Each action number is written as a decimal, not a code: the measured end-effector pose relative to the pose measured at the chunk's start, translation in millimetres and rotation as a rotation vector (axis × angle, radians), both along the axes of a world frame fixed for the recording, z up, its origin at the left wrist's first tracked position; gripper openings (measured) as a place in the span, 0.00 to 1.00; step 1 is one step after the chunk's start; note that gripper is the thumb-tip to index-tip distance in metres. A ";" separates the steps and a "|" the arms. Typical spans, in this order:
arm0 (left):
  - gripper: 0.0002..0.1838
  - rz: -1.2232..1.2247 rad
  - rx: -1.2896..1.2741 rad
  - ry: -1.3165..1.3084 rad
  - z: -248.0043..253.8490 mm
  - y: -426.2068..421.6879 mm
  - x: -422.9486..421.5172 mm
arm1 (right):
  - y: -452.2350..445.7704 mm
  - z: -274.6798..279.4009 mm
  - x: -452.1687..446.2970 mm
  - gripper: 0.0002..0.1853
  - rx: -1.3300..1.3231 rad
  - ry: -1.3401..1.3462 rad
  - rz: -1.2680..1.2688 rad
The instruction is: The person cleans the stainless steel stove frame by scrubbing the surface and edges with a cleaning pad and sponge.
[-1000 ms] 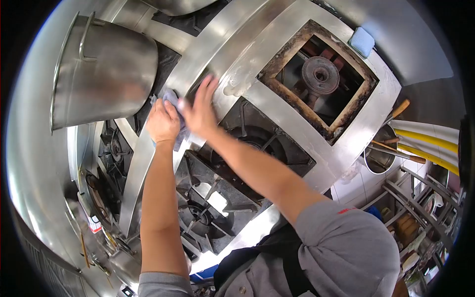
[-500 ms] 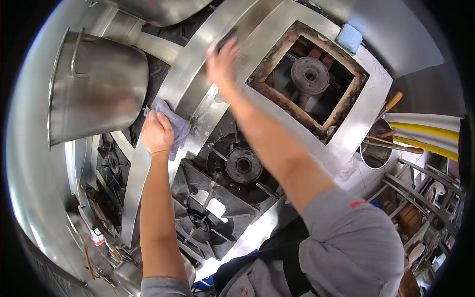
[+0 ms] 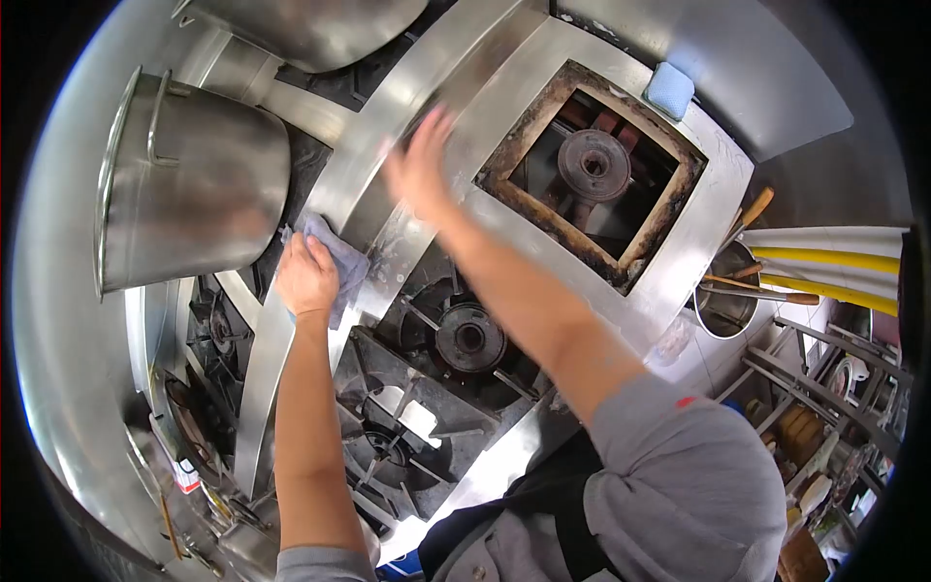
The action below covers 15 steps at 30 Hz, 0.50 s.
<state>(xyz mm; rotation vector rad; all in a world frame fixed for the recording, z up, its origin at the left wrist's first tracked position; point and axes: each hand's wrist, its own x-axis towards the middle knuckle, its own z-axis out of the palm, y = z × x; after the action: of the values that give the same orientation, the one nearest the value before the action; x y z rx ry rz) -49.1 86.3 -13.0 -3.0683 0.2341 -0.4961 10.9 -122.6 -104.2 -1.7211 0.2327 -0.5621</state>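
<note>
My left hand is closed on a bunched grey-purple cloth, which lies against the steel ledge between the burners. Farther up, my right hand is smeared by motion over the raised steel wall of the stove. Under its fingers shows a dark, blurred pad, pressed to the metal; its exact kind is unclear. Right of that hand, a square, scorched opening holds a round burner. Below the hands stands another gas burner among dark grates.
A large steel pot stands at the left, and a second pot is behind it. A blue sponge rests at the far corner. Wooden-handled tools lean in a metal container at right, near a metal rack.
My right hand has moved a little left and down along the steel wall, with the dark pad. My left hand keeps its hold on the cloth. The view has shifted slightly.
</note>
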 end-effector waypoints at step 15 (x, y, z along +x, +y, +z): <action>0.16 -0.032 0.037 -0.044 -1.8 0.7 -0.4 | -18.7 -4.3 5.4 0.61 -0.041 -0.053 0.078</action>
<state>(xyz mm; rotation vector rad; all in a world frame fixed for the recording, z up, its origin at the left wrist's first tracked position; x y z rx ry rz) -49.5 87.1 -14.8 -3.0185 0.2885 -0.5541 16.3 -141.2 -108.6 -1.7447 0.1159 -0.5577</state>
